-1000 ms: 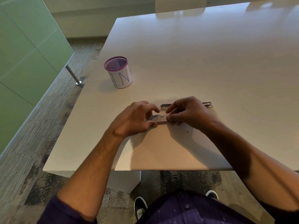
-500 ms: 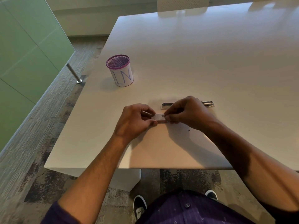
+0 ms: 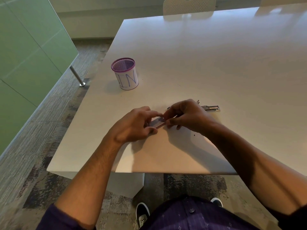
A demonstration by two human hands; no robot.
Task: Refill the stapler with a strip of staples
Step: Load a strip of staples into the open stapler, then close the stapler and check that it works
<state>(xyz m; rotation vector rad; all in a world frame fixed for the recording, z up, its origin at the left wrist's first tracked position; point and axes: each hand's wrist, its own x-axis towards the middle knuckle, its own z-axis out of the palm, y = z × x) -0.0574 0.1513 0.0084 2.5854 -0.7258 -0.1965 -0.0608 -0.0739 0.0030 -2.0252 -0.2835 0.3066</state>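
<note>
A small pale staple box [image 3: 157, 122] lies between my two hands just above the white table [image 3: 216, 67]. My left hand [image 3: 134, 126] pinches its left end with thumb and fingers. My right hand [image 3: 186, 116] grips its right end with the fingertips. Behind my right hand lies a slim metal stapler [image 3: 210, 108], flat on the table, its left part hidden by my fingers. No loose staple strip is visible.
A purple mesh pen cup [image 3: 124, 73] with a white paper label stands at the back left. The table's near edge [image 3: 149, 172] runs just below my forearms. A white chair [image 3: 189, 5] stands at the far side; a green glass wall is on the left.
Both hands keep hold of the box and have tilted it slightly; my left fingers have shifted along its left end. The stapler has not moved.
</note>
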